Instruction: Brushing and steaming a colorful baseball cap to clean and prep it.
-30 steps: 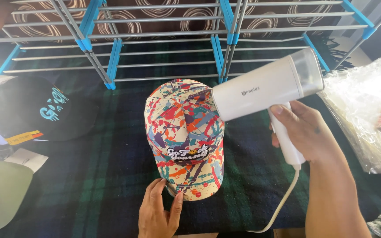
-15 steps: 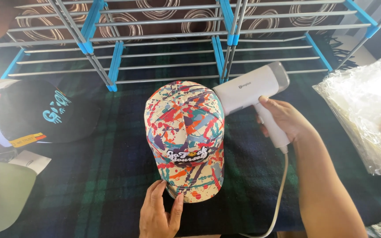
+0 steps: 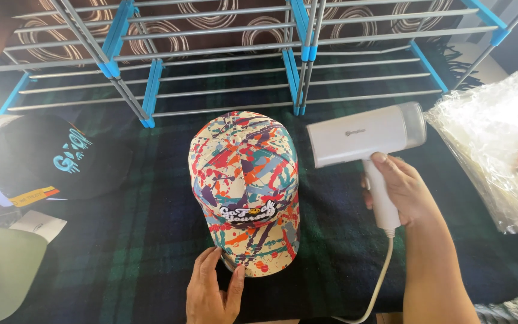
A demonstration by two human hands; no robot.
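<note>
We are looking down at a paint-splatter cap (image 3: 245,186) lying in the middle of a dark green plaid blanket (image 3: 121,240), crown toward the rack, brim toward us. Our left hand (image 3: 214,291) is touching the brim's near edge, thumb and fingers spread a little apart and resting on it, not clamped. Our right hand (image 3: 401,191) is gripping the handle of a white handheld steamer (image 3: 364,135), fingers wrapped shut around it. The steamer's head is pointing left toward the cap, its nozzle just beside the crown's right side, apart from the fabric as far as we can tell. A white cord (image 3: 379,282) is trailing down from the handle along our right forearm. Behind the cap a metal rack with blue joints (image 3: 298,57) is standing on the blanket. A black cap with teal lettering (image 3: 49,156) is lying well to the left, and a pale green brim (image 3: 1,270) is showing at the lower left corner. Clear plastic bags (image 3: 490,150) are piled at the right edge.
</note>
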